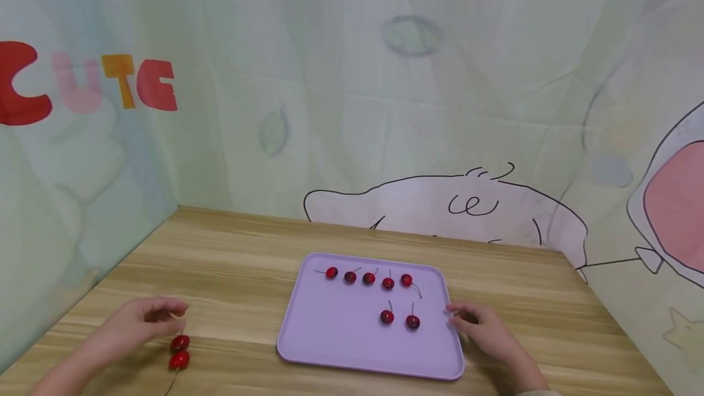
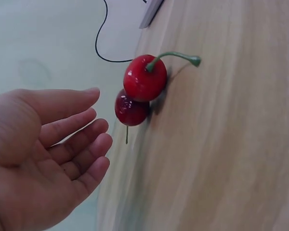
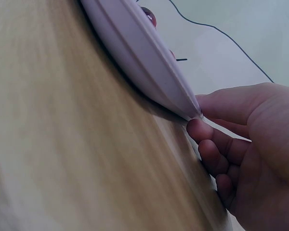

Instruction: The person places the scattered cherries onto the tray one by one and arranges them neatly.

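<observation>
Now 2 cherries [image 1: 179, 351] lie touching each other on the wooden surface [image 1: 236, 286], just beside the left hand [image 1: 134, 322]. That hand hovers over them with relaxed, loosely bent fingers and grips nothing; the left wrist view shows its fingertips [image 2: 98, 144] near the darker cherry [image 2: 131, 109] but apart from it, while the brighter cherry [image 2: 144, 78] shows a curved green stem.

At the right edge of the tray [image 1: 330, 335], the right hand [image 1: 486, 332] rests on the surface. From the right wrist view, its thumb lies along the tray rim [image 3: 149, 67] and its curled fingers [image 3: 209, 149] sit just under the corner; whether they truly clamp the rim I cannot tell.

The wrist views are blurred over the wood grain, and the right one hides nearly all of the tray's inside, leaving only 1 cherry top [image 3: 149, 17] peeking over the rim. Both forearms are cut off at the bottom of the head view.

On the lilac tray sit 7 cherries: 5 in a far row [image 1: 368, 277] and 2 in a near row [image 1: 399, 319], close to the right hand.
</observation>
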Demonstrator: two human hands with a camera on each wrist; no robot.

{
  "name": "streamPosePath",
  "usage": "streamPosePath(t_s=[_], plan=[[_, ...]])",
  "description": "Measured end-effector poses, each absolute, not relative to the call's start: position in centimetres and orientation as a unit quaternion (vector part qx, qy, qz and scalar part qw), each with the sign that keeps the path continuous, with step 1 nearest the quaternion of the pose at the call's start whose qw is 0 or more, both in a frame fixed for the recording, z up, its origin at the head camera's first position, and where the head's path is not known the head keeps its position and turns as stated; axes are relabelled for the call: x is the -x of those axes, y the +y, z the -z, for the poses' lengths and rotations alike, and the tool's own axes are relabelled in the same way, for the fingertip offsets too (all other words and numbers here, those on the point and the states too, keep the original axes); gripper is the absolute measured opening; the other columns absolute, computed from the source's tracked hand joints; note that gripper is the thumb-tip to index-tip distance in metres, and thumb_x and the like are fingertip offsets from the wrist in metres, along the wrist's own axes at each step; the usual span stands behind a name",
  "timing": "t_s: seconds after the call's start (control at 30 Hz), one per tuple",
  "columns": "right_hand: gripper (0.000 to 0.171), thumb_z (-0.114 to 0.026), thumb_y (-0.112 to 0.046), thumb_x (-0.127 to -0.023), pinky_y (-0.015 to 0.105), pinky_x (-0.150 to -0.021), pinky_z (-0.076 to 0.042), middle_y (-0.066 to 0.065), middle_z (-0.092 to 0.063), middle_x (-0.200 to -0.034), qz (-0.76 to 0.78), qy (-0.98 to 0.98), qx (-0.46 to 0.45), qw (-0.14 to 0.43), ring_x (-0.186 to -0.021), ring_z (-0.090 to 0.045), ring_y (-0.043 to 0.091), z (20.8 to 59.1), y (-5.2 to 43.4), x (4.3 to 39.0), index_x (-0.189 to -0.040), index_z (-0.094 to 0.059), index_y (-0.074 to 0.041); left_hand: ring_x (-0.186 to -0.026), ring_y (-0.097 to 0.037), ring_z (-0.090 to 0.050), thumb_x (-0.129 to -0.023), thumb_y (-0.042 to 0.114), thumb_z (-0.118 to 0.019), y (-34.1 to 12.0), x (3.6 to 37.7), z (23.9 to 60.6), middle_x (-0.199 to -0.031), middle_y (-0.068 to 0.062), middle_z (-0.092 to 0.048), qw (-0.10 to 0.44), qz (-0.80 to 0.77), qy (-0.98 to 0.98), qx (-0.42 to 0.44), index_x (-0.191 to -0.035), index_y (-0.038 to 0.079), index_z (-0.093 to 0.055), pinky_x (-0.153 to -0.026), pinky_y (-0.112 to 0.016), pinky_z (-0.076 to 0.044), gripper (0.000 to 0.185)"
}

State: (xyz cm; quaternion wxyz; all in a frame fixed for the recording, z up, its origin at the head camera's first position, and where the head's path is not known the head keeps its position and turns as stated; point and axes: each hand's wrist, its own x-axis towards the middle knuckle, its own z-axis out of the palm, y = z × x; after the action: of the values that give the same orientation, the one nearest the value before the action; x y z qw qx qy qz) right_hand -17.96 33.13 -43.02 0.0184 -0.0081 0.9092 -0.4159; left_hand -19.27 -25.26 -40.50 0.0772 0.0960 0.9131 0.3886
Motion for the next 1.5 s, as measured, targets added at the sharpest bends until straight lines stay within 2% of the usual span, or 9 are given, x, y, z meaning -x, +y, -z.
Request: streamPosePath(t_s=[0.3,0.5,0.67,0.93,1.23,1.5], plan=[[0.027,-0.067,-0.017,-0.089,0.026,-0.072,-0.044,0.004,-0.065,-0.100,0.414,0.910,-0.005,0.014,-0.086,-0.052,0.016,43.0,33.0,17.9,-0.114,-0.068,-0.005,-0.079,0.002,-0.054,-0.089,0.013,-0.066,-25.7,19.3,41.9,-0.099,-0.009,-0.066,0.091,-0.404,0.903,-0.111,-0.117,-0.014,-0.058,-0.068,-0.022,-0.050,0.040],[0.027,-0.067,-0.018,-0.089,0.026,-0.073,-0.045,0.004,-0.066,-0.102,0.414,0.910,-0.006,0.012,-0.087,-0.053,0.015,43.1,32.9,17.9,-0.114,-0.068,-0.005,-0.079,0.005,-0.053,-0.090,0.012,-0.065,-25.6,19.1,42.0,-0.100,-0.011,-0.067,0.079,-0.403,0.904,-0.122,-0.115,-0.015,-0.059,-0.068,-0.022,-0.050,0.037],[0.027,-0.067,-0.018,-0.089,0.027,-0.076,-0.045,0.005,-0.066,-0.103,0.414,0.910,-0.006,0.012,-0.089,-0.054,0.015,43.1,33.0,18.0,-0.113,-0.068,-0.006,-0.079,0.005,-0.053,-0.092,0.018,-0.065,-25.7,18.8,42.1,-0.101,-0.011,-0.066,0.090,-0.407,0.900,-0.130,-0.116,-0.015,-0.059,-0.068,-0.021,-0.049,0.041],[0.026,-0.067,-0.018,-0.089,0.026,-0.074,-0.045,0.005,-0.066,-0.102,0.417,0.909,-0.013,0.014,-0.087,-0.053,0.016,43.1,33.0,18.0,-0.113,-0.068,-0.005,-0.078,0.005,-0.053,-0.090,0.018,-0.068,-25.6,18.4,42.3,-0.099,-0.010,-0.067,0.086,-0.406,0.899,-0.139,-0.113,-0.013,-0.061,-0.067,-0.021,-0.049,0.040],[0.026,-0.067,-0.019,-0.089,0.031,-0.081,-0.046,0.005,-0.067,-0.106,0.407,0.913,-0.012,0.007,-0.093,-0.056,0.015,43.1,32.9,18.0,-0.112,-0.069,-0.007,-0.082,0.009,-0.054,-0.090,0.018,-0.068,-25.6,18.6,42.5,-0.104,-0.012,-0.068,0.084,-0.395,0.905,-0.136,-0.110,-0.010,-0.064,-0.070,-0.020,-0.050,0.035],[0.026,-0.067,-0.018,-0.090,0.031,-0.081,-0.046,0.005,-0.068,-0.104,0.410,0.912,-0.007,0.009,-0.092,-0.056,0.015,43.1,32.9,17.9,-0.112,-0.069,-0.006,-0.083,0.008,-0.054,-0.089,0.021,-0.069,-25.0,18.8,42.1,-0.104,-0.010,-0.068,0.076,-0.382,0.915,-0.106,-0.112,-0.007,-0.065,-0.072,-0.020,-0.049,0.037]])
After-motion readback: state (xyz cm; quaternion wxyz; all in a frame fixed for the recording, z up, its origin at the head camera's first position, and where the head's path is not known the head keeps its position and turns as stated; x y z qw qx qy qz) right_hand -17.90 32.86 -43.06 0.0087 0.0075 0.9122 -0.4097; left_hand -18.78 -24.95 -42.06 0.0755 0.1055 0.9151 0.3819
